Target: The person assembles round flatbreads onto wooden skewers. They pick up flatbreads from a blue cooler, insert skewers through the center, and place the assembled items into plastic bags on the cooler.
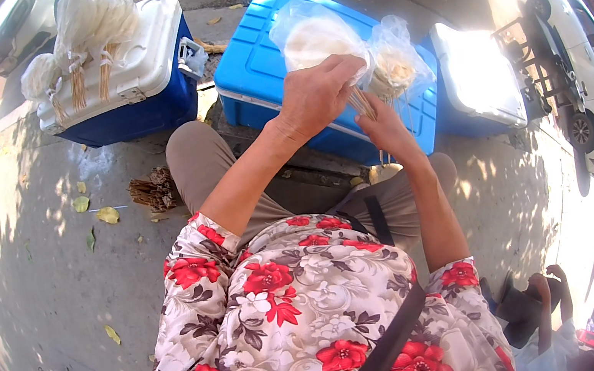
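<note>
Over the light-blue cooler box (251, 68) in front of me, my left hand (321, 94) is closed round the neck of a clear plastic bag (320, 36) with pale, whitish contents. Below it my right hand (387, 126) grips the bundle of thin wooden skewers (360, 104) that comes out of this bag. What the left fingertips pinch is hidden behind the hand. Just right of the hands, a second clear bag (397, 70) with pale contents rests on the same lid, skewer ends showing beneath it.
At the left, a dark-blue cooler box (132, 122) with white lid carries several bagged skewer bundles (94, 31). Another white-lidded cooler (477, 71) stands at the right. Brown sticks (153, 191) lie by my left knee. Vehicles, including a white car (586, 70), are parked around; a person (530, 308) is behind right.
</note>
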Action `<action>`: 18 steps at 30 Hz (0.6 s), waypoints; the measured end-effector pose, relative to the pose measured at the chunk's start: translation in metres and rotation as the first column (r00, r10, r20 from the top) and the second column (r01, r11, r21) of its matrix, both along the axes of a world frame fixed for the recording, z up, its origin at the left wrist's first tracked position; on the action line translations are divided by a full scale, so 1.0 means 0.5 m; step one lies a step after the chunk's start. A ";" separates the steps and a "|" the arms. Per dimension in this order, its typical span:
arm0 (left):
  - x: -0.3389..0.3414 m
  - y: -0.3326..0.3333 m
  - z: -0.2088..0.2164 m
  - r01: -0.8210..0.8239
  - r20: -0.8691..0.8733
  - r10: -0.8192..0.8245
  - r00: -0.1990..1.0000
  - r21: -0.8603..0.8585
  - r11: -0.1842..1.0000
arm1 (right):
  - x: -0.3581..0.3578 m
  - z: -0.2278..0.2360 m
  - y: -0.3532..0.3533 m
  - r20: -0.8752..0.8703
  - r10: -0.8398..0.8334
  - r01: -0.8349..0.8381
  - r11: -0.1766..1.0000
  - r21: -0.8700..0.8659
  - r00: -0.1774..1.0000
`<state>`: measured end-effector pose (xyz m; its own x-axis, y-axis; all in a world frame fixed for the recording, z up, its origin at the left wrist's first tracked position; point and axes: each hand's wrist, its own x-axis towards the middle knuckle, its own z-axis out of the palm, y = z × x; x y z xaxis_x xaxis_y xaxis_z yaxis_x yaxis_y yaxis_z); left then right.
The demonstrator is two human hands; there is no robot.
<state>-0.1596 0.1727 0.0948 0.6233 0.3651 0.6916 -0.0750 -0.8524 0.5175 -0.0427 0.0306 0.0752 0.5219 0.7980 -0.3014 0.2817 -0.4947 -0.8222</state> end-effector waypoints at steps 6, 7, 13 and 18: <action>-0.010 -0.051 -0.013 0.125 -0.076 -0.124 0.989 0.010 0.992 | 0.005 -0.017 0.000 -0.142 -0.011 0.008 1.000 -0.018 0.990; -0.011 -0.065 -0.026 0.140 -0.068 -0.141 0.988 -0.020 0.990 | 0.027 -0.048 -0.008 -0.220 -0.015 0.017 1.000 0.007 0.975; -0.037 -0.108 -0.088 0.125 -0.100 -0.147 0.984 -0.199 0.972 | 0.048 -0.053 -0.015 -0.578 0.026 0.081 0.984 0.159 0.816; -0.046 -0.123 -0.132 0.142 -0.098 -0.159 0.982 -0.164 0.976 | 0.031 -0.038 -0.007 -0.721 -0.015 0.244 0.946 0.215 0.693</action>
